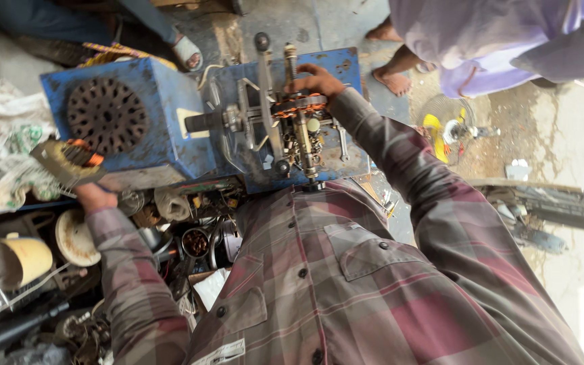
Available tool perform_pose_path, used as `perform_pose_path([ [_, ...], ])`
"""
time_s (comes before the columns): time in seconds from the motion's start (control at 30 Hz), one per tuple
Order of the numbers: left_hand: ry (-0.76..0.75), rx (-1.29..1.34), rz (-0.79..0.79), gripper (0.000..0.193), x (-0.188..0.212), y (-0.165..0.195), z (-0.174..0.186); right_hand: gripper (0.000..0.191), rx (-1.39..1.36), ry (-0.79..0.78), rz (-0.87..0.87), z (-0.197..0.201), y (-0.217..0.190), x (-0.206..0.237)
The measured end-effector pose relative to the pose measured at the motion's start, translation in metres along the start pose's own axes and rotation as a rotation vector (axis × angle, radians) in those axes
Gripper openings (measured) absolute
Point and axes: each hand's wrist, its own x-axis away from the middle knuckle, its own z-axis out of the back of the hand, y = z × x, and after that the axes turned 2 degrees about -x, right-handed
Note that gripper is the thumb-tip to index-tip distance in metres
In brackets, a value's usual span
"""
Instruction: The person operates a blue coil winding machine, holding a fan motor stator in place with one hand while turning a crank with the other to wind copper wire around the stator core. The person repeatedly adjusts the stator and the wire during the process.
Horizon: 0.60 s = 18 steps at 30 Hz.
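My left hand is raised at the left and holds a small motor stator with copper winding showing at its end. My right hand reaches forward onto a metal coil-winding machine. Its fingers rest on an orange copper coil mounted on the machine's spindle. The machine sits on a worn blue metal stand. Beside it stands a blue box with a round slotted steel core on its face. My plaid shirt fills the lower middle of the view.
A cluttered bench below my left arm holds a cream cup, round parts, wires and scrap. A person in lilac clothing stands barefoot at the upper right. Another person's sandalled foot shows at the top. A small yellow fan lies on the ground.
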Motion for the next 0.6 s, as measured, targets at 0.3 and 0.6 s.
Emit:
perform_pose_path([
  [0.3,-0.028,-0.536,-0.253,0.064,0.003,-0.006,0.011,0.076,-0.076,-0.029,0.047,0.01,0.002,-0.009],
  [0.6,0.032,-0.54,-0.294,0.062,-0.009,-0.01,0.012,0.078,0.09,0.06,0.074,0.011,-0.005,-0.01],
])
